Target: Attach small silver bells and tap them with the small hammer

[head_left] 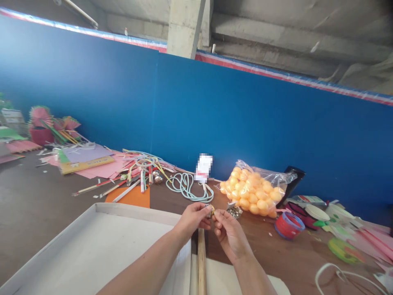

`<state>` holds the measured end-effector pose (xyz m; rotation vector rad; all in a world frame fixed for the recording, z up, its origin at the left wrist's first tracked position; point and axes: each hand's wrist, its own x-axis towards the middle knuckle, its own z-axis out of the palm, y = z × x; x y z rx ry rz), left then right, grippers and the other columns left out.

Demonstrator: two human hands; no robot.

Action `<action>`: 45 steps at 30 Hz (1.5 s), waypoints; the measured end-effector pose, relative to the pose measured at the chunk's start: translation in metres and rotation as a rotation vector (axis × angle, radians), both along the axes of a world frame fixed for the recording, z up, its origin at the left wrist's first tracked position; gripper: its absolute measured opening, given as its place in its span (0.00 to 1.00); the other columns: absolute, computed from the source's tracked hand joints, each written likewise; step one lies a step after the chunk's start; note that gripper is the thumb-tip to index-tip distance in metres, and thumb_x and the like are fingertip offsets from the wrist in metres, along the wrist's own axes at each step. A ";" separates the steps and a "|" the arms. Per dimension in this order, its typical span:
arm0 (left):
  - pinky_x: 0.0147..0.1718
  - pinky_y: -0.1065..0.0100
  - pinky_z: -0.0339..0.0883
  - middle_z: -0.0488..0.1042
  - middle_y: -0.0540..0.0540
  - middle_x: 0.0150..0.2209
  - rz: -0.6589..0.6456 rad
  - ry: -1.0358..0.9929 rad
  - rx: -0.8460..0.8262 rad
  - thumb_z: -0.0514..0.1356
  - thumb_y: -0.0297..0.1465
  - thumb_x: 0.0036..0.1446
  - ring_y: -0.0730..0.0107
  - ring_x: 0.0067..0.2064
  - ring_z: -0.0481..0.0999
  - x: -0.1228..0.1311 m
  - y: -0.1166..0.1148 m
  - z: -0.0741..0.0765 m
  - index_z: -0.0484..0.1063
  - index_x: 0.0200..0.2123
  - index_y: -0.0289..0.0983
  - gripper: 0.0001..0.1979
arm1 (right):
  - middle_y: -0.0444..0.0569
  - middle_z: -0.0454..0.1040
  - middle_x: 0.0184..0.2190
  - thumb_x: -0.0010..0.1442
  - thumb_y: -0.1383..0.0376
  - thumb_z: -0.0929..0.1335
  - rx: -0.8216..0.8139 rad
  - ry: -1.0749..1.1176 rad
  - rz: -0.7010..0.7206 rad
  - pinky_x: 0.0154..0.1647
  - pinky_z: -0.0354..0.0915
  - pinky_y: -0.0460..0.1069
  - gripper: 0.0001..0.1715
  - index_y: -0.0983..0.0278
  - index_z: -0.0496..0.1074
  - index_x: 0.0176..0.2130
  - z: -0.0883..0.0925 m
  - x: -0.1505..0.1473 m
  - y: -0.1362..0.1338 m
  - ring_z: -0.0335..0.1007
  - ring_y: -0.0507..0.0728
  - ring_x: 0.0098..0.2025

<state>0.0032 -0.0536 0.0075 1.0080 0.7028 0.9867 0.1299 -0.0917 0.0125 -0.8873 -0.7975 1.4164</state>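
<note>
My left hand (194, 220) and my right hand (229, 231) meet above the brown table (33, 205), fingers pinched together on a small golden bell-like object (211, 211). A thin wooden stick (201, 262) runs from below the hands toward me. A little heap of similar gold bits (235, 211) lies just right of the hands. A white shallow tray (92, 246) lies under my left forearm.
A clear bag of orange balls (254, 192) sits behind the hands. A coiled pale cord (187, 186), an orange sheet (132, 196), coloured paper strips (141, 168) and pink paper (101, 168) lie to the left. A red tape roll (288, 225) and craft scraps lie to the right. A blue wall (245, 123) backs the table.
</note>
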 end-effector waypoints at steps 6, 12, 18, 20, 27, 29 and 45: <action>0.25 0.70 0.68 0.72 0.45 0.26 0.008 -0.006 -0.011 0.62 0.44 0.43 0.75 0.24 0.70 0.000 -0.001 0.001 0.69 0.30 0.32 0.20 | 0.41 0.66 0.22 0.49 0.62 0.72 0.011 -0.016 0.005 0.17 0.57 0.37 0.09 0.66 0.72 0.26 -0.001 0.000 0.000 0.55 0.43 0.19; 0.25 0.70 0.68 0.72 0.45 0.26 0.011 -0.006 -0.013 0.62 0.45 0.42 0.75 0.24 0.70 0.000 -0.001 0.000 0.70 0.30 0.32 0.21 | 0.41 0.66 0.21 0.49 0.62 0.72 0.008 -0.039 -0.005 0.17 0.58 0.37 0.09 0.66 0.71 0.26 -0.001 0.000 0.000 0.56 0.43 0.19; 0.24 0.70 0.68 0.72 0.45 0.27 0.007 -0.014 -0.021 0.62 0.45 0.43 0.75 0.24 0.70 0.000 -0.001 0.000 0.69 0.29 0.32 0.20 | 0.40 0.66 0.21 0.49 0.64 0.72 0.006 -0.001 0.003 0.18 0.59 0.37 0.08 0.66 0.71 0.26 -0.001 0.000 -0.001 0.56 0.43 0.19; 0.25 0.70 0.68 0.72 0.45 0.27 0.002 -0.018 -0.020 0.62 0.45 0.43 0.75 0.24 0.70 0.000 -0.001 0.000 0.69 0.29 0.32 0.20 | 0.40 0.66 0.21 0.49 0.64 0.72 0.001 0.015 0.005 0.18 0.60 0.37 0.08 0.67 0.71 0.25 0.000 0.000 -0.001 0.56 0.43 0.19; 0.25 0.70 0.68 0.72 0.45 0.27 -0.006 -0.032 -0.021 0.63 0.45 0.42 0.75 0.24 0.70 -0.001 -0.001 -0.001 0.70 0.30 0.32 0.21 | 0.40 0.65 0.20 0.48 0.64 0.72 -0.026 0.054 0.009 0.17 0.60 0.37 0.08 0.66 0.71 0.24 0.002 -0.001 -0.001 0.56 0.43 0.19; 0.24 0.70 0.68 0.72 0.45 0.27 -0.011 -0.036 -0.019 0.63 0.45 0.42 0.75 0.24 0.70 -0.001 -0.001 -0.001 0.70 0.30 0.32 0.20 | 0.40 0.65 0.20 0.47 0.64 0.73 -0.025 0.063 0.014 0.17 0.59 0.36 0.08 0.66 0.71 0.24 0.002 -0.001 -0.001 0.55 0.43 0.18; 0.24 0.71 0.68 0.72 0.45 0.27 -0.006 -0.026 -0.013 0.62 0.43 0.45 0.76 0.24 0.70 0.000 -0.001 0.000 0.69 0.30 0.31 0.19 | 0.40 0.64 0.20 0.48 0.65 0.73 -0.014 0.097 0.010 0.17 0.60 0.36 0.08 0.67 0.71 0.24 0.000 -0.001 0.000 0.53 0.42 0.19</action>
